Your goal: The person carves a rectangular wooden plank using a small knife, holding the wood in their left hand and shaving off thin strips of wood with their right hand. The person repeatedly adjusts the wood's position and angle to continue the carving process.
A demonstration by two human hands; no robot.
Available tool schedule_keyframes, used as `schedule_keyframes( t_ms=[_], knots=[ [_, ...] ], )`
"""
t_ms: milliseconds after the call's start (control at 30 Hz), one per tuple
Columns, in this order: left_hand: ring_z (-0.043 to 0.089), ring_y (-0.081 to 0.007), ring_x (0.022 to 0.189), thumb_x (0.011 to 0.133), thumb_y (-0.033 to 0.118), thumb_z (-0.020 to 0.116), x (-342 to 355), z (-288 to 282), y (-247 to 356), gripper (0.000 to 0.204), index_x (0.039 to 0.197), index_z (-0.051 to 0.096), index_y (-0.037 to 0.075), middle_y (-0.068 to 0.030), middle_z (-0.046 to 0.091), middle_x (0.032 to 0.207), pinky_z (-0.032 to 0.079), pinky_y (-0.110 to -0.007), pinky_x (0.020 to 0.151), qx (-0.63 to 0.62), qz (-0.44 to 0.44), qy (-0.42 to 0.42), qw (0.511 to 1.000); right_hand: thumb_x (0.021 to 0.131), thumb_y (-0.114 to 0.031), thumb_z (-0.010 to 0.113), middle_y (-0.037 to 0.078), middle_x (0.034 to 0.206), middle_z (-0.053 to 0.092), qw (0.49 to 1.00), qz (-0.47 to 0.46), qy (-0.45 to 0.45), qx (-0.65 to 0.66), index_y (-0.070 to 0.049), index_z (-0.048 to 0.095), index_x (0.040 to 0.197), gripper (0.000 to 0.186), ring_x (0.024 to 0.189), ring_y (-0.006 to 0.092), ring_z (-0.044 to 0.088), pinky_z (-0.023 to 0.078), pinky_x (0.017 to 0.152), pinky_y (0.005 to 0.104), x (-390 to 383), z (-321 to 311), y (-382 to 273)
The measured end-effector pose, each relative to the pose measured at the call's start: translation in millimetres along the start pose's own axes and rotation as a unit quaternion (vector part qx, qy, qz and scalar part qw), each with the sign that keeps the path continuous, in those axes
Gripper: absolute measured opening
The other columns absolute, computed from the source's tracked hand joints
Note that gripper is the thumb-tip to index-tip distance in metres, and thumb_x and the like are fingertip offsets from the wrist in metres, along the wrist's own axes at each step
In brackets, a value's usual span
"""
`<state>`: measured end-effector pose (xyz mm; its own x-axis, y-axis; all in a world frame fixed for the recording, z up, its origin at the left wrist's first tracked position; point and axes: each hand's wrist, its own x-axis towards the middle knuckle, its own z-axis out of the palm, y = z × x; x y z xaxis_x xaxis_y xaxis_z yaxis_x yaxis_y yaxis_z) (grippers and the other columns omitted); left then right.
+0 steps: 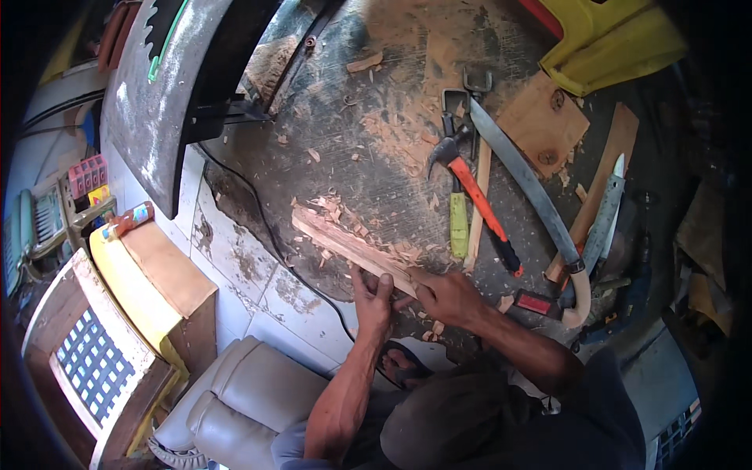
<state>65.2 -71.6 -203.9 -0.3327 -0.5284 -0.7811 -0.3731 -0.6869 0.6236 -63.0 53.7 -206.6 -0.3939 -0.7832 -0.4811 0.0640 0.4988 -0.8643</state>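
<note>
A pale wooden length (pixel 345 244) lies slanting among shavings (pixel 337 211) on the worn dark floor surface. My left hand (pixel 372 301) grips it from the near side, fingers curled at its edge and thumb raised against it. My right hand (pixel 450 298) is closed on its right-hand end; some fingertips there are hidden. Beyond the wood lie a hammer (pixel 482 200) with an orange handle, a yellow-green handled tool (pixel 458 223) and a long curved blade (pixel 533 204) with a pale wooden grip. A red-and-black item (pixel 536 305) sits right of my right hand.
A large metal machine part (pixel 153 117) stands upper left, a black cable (pixel 266 243) running below it. A yellow plastic piece (pixel 607 43), plywood (pixel 540 117) and more blades (pixel 607 219) lie right. A padded grey seat (pixel 235 392) and wooden lattice frame (pixel 90 356) are lower left.
</note>
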Motion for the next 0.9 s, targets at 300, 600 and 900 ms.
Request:
schedule_keyframes(
  t_ms=[300,600,900],
  knots=[
    [0.065,-0.0218,0.103,0.101,0.012,0.061,-4,-3,0,0.061,0.151,0.027,0.016,-0.0118,0.060,0.123,0.064,-0.035,0.067,0.002,-0.024,0.010,1.000,0.096,-0.016,0.057,0.026,0.084,0.070,0.999,-0.021,0.002,-0.036,-0.002,0.066,0.128,0.037,0.069,0.0412,0.071,0.057,0.061,0.0479,13,4,-8],
    [0.061,-0.0203,0.105,0.101,0.018,0.065,7,-5,-6,0.073,0.157,0.018,0.018,-0.0105,0.057,0.128,0.066,-0.042,0.072,0.007,0.026,-0.023,0.999,0.096,-0.020,0.058,0.026,0.083,0.070,0.999,-0.016,-0.033,-0.011,-0.008,0.064,0.136,0.042,0.070,0.0399,0.072,0.059,0.064,0.0481,48,15,4],
    [0.062,-0.0259,0.119,0.102,0.014,0.062,4,-9,-1,0.064,0.155,0.025,0.011,-0.0157,0.057,0.137,0.057,-0.035,0.091,0.047,0.037,-0.027,0.998,0.093,-0.020,0.059,0.025,0.082,0.070,0.997,-0.063,0.007,-0.048,-0.002,0.066,0.127,0.039,0.069,0.0412,0.071,0.058,0.063,0.0501,32,20,2]
  ],
)
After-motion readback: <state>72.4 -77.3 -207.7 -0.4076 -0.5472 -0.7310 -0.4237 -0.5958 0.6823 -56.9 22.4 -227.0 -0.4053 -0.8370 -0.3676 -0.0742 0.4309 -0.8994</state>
